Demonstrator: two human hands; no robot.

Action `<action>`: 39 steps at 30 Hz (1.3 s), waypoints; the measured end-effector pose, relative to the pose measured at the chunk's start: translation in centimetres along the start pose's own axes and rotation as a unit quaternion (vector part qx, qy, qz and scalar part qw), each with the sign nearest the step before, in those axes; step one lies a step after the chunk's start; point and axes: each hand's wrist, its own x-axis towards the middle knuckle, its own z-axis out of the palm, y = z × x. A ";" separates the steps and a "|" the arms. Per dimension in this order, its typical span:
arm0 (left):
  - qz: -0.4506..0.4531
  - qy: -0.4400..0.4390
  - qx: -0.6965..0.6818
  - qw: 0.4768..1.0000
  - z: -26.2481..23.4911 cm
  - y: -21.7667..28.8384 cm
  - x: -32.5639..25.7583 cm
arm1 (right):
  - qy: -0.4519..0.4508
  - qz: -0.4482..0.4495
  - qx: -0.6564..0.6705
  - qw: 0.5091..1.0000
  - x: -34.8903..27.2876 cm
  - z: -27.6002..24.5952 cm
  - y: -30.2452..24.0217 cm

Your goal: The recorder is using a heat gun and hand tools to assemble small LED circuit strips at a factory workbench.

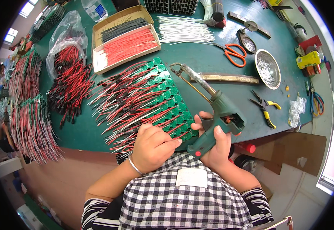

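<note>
My right hand [218, 147] is wrapped around the green handle of a soldering gun [213, 115], its metal tip pointing up and away over the table. Fingers curled, my left hand [153, 147] pinches what looks like a thin wire at the near edge of a panel of round green circuit boards [170, 101]; the fingertips mostly hide it. Red, black and white wires [130, 99] spread leftward from the panel. The soldering tip is above the panel's far right side, apart from the boards.
Behind the panel, a cardboard box [98, 61] holds red and black wires, beside loose white wires [184, 30]. Bundled wired boards [33, 126] lie left. Rightward are a metal bar [228, 78], orange-handled scissors [236, 55], a metal bowl [267, 69] and yellow-handled pliers [266, 109].
</note>
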 end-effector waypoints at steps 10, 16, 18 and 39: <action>-0.020 0.005 -0.013 1.000 -1.5 -1.1 -0.5 | -0.018 0.044 0.002 0.999 -0.1 0.8 0.1; -0.082 0.049 0.001 0.995 -4.4 0.3 2.7 | -0.015 -0.062 -0.073 0.995 -1.6 -1.8 -2.1; -0.077 0.004 0.009 0.997 -4.1 0.7 3.6 | 0.008 -0.085 -0.109 0.990 -2.7 -2.6 -3.2; -0.015 -0.073 0.044 0.996 0.6 0.5 1.2 | -0.142 -0.192 -0.685 0.688 -8.9 -8.4 -7.7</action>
